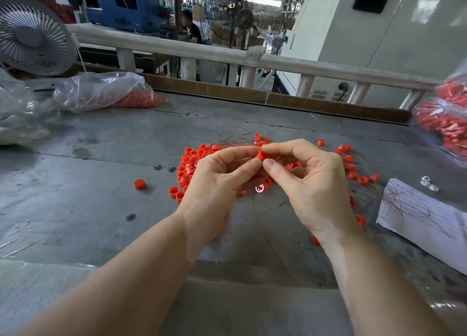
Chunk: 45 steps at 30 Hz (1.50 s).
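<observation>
Both hands meet above the middle of a grey worktable (101, 159). My left hand (217, 184) and my right hand (310, 184) pinch one small red plastic cap (261, 155) between thumbs and forefingers. Under and behind the hands lies a pile of several red caps (192, 164), with more scattered to the right (353, 175). A single cap (139, 184) sits apart to the left. Thin metal wires (235, 140) lie beyond the pile. A small shiny disc (259, 189) rests on the table below the held cap.
A clear bag with red caps (106, 90) lies at the back left beside a white fan (32, 37). Another bag of red parts (444, 116) sits at the right edge. A sheet of paper (424, 222) with wires lies at the right. A white railing (227, 55) borders the table's far side.
</observation>
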Motion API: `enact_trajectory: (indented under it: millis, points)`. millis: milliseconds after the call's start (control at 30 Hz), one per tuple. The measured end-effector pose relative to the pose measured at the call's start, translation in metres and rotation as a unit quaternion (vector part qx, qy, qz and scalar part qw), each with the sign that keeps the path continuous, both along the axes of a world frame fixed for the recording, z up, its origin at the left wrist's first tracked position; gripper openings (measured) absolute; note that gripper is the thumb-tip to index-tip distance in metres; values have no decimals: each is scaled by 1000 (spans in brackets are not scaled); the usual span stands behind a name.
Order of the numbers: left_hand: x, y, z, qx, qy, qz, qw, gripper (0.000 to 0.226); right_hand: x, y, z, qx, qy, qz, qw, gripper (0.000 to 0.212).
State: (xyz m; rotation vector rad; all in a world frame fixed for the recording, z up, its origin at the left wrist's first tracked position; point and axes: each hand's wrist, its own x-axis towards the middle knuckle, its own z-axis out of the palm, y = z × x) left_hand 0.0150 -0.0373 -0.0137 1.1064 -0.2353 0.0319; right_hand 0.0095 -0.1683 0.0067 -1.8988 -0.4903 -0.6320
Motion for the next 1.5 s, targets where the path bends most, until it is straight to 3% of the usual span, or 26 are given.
enact_trajectory:
  millis: [233, 533, 1033, 1500]
  points:
    - [0, 0, 0, 7, -11, 6, 1000, 20, 2, -2, 1, 13, 7, 7, 1000, 18]
    - [-1, -1, 2, -17, 13, -5, 1000, 28, 6, -4, -1, 120, 57, 56, 990, 12]
    - [-1, -1, 3, -26, 12, -7, 1000, 25, 4, -4, 2, 104, 38, 35, 993, 21]
    - [-2, -1, 4, -24, 10, -3, 1000, 22, 1, -2, 6, 224, 136, 80, 962, 18]
